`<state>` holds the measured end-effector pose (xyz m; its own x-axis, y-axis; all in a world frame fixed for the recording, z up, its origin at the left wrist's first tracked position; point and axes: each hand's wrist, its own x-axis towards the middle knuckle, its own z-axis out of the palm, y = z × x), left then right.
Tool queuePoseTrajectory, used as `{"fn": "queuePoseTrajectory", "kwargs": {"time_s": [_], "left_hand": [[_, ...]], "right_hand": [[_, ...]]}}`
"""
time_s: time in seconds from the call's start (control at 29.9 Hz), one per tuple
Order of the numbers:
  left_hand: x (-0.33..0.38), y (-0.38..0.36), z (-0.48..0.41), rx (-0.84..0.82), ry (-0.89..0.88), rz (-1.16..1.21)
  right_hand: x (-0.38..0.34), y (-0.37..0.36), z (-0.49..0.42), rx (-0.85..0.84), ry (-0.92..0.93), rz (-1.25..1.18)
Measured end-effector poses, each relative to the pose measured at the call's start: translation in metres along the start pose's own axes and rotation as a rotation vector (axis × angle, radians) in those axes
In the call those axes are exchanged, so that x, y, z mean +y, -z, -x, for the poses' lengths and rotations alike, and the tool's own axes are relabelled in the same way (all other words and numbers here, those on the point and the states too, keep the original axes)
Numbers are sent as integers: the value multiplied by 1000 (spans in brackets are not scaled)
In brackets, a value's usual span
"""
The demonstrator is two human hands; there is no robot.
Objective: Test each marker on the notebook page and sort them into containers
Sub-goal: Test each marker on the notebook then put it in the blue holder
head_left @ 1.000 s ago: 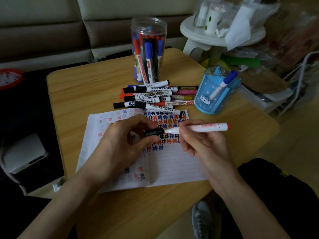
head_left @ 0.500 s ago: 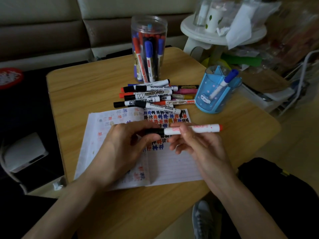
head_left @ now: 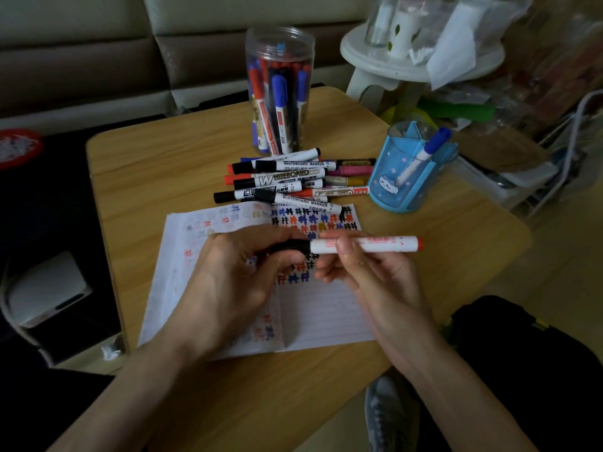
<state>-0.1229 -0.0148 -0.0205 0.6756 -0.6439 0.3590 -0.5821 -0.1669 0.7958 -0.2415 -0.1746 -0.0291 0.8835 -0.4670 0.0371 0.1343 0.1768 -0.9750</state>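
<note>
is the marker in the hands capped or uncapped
Capped: the black cap sits flush against the marker barrel, pinched by the left hand.

A single head-worn wide-angle camera looks forward and steeply down from close above the table [head_left: 169, 177], with both forearms entering from the bottom edge.

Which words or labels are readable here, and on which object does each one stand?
"WHITEBOARD MARKER": black-capped marker at the pile's far side.
"WHITEBOARD": marker with the big W.
"WHITEBOARD MARKER": marker nearest the notebook.
Red print on the held marker, and on the marker with a red label: too blurred.
</note>
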Motion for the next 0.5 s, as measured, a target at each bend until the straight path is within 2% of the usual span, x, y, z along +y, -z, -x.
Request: {"fn": "queuePoseTrajectory", "kwargs": {"time_s": [0.17,0.33,0.5], "left_hand": [[-5,-6,-6,-52,8,-59],[1,-13,-12,-94,-19,-80],[16,-28,-19,-200,-44,-168]], "right_hand": [[-6,6,-4,15,13,73],[-19,22,-2,225,31,54],[-37,51,11,351,100,128]]}}
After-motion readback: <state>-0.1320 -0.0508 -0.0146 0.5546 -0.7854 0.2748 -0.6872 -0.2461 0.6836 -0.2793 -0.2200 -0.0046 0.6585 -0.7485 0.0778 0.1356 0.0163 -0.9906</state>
